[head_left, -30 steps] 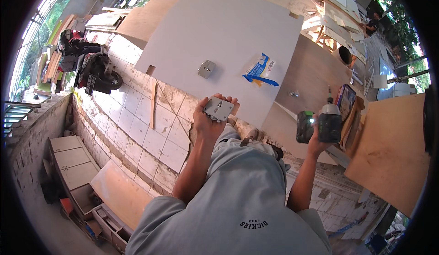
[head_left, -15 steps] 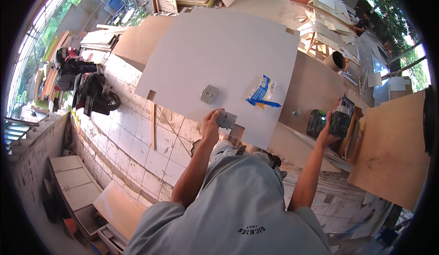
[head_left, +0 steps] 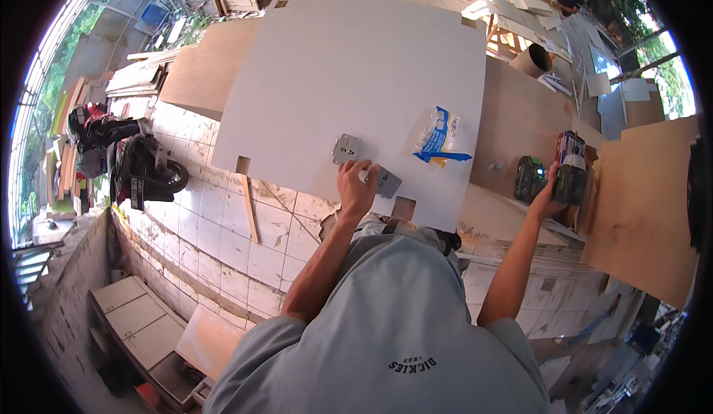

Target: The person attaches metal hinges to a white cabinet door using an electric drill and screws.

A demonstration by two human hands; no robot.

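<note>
While the left hand (head_left: 356, 194) touches a plate (head_left: 388, 184), lettering (head_left: 414, 366) marks the shirt (head_left: 379, 295).

Daylight came through a barred grille (head_left: 46, 80) at left. Grimy white floor tiles (head_left: 223, 206) lay beside a stained wall (head_left: 63, 288) and a low, cream-fronted cabinet (head_left: 145, 314).
</note>
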